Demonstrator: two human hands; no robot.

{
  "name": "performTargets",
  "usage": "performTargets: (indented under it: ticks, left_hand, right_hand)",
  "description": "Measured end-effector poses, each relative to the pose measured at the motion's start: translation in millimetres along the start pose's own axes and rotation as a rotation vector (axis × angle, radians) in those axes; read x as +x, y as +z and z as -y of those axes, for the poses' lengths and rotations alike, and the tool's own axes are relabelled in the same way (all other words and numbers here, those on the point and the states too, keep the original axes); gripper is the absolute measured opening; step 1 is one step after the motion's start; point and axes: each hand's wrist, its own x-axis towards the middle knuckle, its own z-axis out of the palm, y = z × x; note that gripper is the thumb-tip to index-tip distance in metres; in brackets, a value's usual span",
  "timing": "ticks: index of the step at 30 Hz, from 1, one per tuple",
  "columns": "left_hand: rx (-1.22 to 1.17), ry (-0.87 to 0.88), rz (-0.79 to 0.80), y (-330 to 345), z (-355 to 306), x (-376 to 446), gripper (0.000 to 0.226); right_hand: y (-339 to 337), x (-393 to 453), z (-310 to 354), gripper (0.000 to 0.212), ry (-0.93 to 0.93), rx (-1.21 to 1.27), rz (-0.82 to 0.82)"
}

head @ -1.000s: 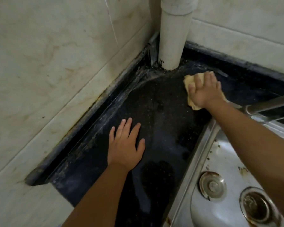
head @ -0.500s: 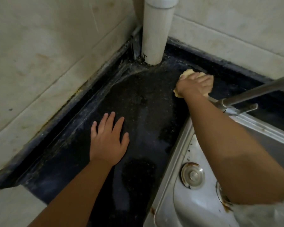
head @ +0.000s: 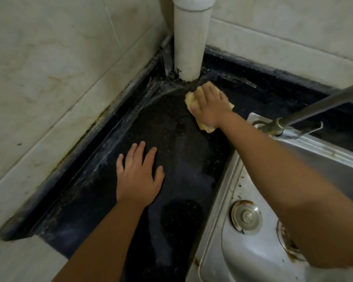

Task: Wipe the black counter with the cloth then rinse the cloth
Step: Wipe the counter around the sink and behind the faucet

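Head view, 1 camera. The black counter [head: 171, 139] runs along the tiled wall [head: 59, 68] into a far corner, where a white pipe [head: 191, 41] stands upright on it. Its surface is speckled and carries wet streaks; grime lines the joint with the wall along the left edge and around the foot of the pipe.

The right hand [head: 210, 106] lies flat on the yellow cloth [head: 192, 98], fingers straight and slightly spread, palm pressing it down onto the counter. The cloth sits near the far corner, just beside the pipe base, its edges showing on both sides of the hand.

The left hand [head: 139, 176] rests palm down on the counter near the middle, fingers spread and straight, holding nothing. It is well apart from the cloth.

The steel sink [head: 243, 180] adjoins the counter's right edge. A round metal cap [head: 246, 216] with rust at its rim sits in the basin, and a drain [head: 283, 239] beside it is partly hidden by the right forearm. A metal tap spout [head: 322, 106] extends over the sink from the right.
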Motion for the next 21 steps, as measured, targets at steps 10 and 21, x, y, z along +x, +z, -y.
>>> performTargets:
  ticks: [10,21]
  left_hand:
    - [0.02,-0.032,0.055,-4,-4,-2,0.054]
    - [0.034,0.028,-0.003,-14,-9,-13,0.05]
  right_hand:
    - [47,-69,38,0.042,0.013,0.341,-0.368]
    - [50,-193,26,0.042,0.229,0.393,-0.862]
